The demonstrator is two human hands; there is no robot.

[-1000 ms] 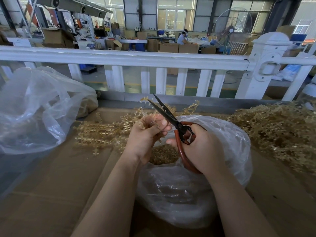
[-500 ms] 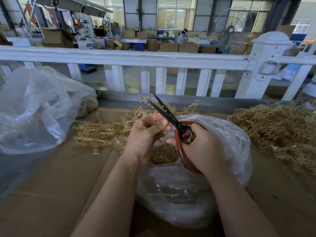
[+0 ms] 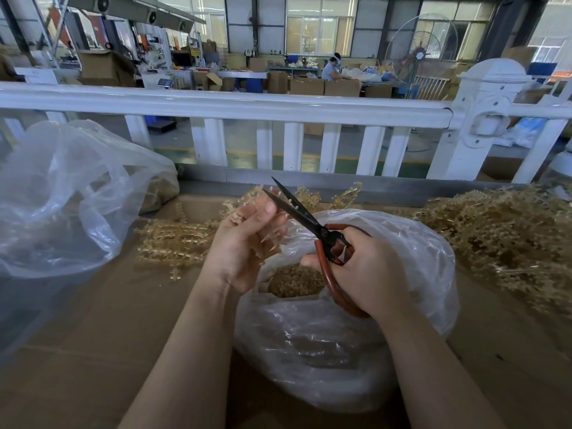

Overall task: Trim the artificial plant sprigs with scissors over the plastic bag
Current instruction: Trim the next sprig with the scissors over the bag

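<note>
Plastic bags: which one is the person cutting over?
The middle bag, under both hands, open with cut bits inside. The left bag lies off aside.

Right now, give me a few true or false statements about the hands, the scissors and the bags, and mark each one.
1. The right hand holds the scissors. True.
2. The scissors' blades are fully closed. False: they stand slightly apart.
3. The left hand holds a sprig above the open plastic bag. True.
4. The open bag holds no trimmings. False: golden trimmings lie inside.
5. A second clear bag sits at the left. True.
</note>
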